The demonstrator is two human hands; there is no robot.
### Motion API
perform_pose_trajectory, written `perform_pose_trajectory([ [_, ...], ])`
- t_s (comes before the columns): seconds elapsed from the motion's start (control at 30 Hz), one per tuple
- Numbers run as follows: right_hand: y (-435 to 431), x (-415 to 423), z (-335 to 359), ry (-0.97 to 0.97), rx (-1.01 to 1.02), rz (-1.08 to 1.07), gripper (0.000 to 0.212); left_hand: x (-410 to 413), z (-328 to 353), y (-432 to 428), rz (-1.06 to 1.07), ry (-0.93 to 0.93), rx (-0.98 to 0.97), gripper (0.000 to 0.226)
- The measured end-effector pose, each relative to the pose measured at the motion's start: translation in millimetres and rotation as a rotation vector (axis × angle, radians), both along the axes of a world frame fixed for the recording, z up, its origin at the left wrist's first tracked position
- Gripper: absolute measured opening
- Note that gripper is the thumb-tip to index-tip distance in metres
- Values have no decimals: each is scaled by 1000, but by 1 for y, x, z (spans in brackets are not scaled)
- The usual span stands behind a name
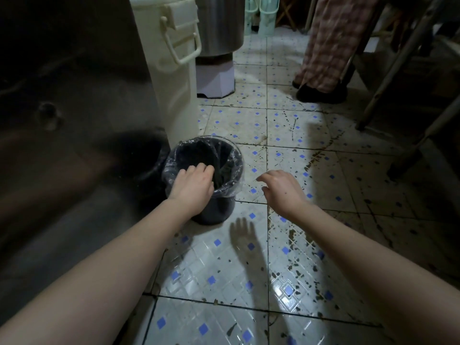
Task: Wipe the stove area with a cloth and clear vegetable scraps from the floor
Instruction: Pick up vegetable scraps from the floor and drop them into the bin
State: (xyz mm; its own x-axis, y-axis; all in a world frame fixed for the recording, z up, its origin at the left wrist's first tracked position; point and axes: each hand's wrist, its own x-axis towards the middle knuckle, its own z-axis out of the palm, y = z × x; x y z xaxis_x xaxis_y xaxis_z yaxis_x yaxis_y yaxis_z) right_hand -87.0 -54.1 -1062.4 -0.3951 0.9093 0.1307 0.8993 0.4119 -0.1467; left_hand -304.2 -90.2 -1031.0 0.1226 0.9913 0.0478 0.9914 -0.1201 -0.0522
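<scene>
A small black bin (232,158) lined with a clear plastic bag stands on the tiled floor beside a tall white container. My left hand (193,185) rests over its near rim, fingers curled down into the opening; what they hold, if anything, is hidden. To the bin's right, my right hand (281,188) hovers palm down above the floor, fingers spread and nothing in it. Dark scraps and stains (292,235) speckle the white-and-blue tiles (224,265), thickest to the right. No cloth or stove is in view.
The tall white container (174,70) with a handle stands behind the bin; a steel pot (221,26) sits on a lilac base (215,80). Another person's legs in checked trousers (331,46) stand at the back. Wooden furniture legs (398,70) crowd the right, a dark cabinet (62,120) the left.
</scene>
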Motion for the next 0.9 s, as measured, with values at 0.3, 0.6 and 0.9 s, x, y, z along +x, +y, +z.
perform_pose_trajectory([
  [0.3, -9, 23, 14, -131, 54, 20, 36, 9, -2, -9, 63, -2, 20, 34],
  [0.6, -34, 31, 108, -152, -78, -54, 40, 13, 94, -24, 48, 2, -45, 37],
  [0.9, -62, 33, 254, -110, -174, -59, 46, 21, 242, -52, 52, 50, -147, 47],
])
